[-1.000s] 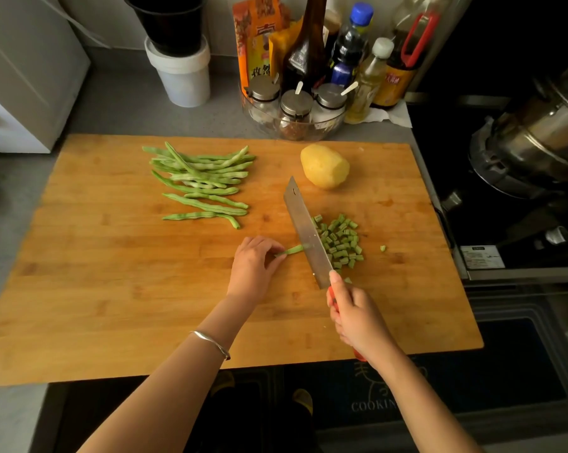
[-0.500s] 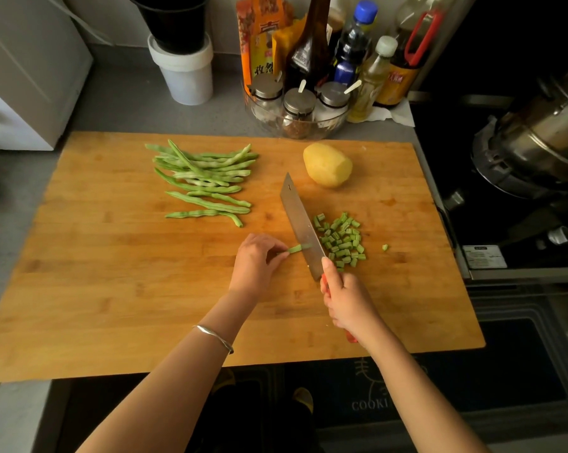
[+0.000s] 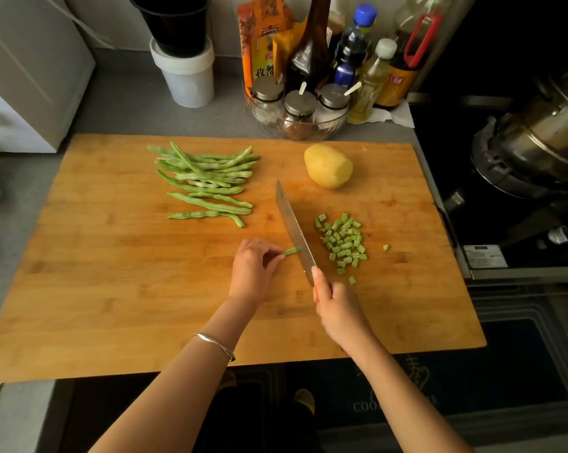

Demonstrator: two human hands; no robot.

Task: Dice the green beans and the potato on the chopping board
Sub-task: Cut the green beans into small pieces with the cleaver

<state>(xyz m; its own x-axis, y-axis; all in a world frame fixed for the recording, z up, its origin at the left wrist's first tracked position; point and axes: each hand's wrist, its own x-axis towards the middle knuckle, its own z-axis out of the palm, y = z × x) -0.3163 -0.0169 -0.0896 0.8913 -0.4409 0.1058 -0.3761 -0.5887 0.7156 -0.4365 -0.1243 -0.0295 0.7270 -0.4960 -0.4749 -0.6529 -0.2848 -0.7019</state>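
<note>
A short bean stub (image 3: 290,251) is pinched by the left hand (image 3: 253,269) on the chopping board (image 3: 112,289), and the blade of the knife (image 3: 294,230) is set at its right end. The handle is gripped by the right hand (image 3: 338,308). Right of the blade the diced pieces (image 3: 343,243) are piled; the whole beans (image 3: 207,181) and the potato (image 3: 328,165) are laid farther back.
</note>
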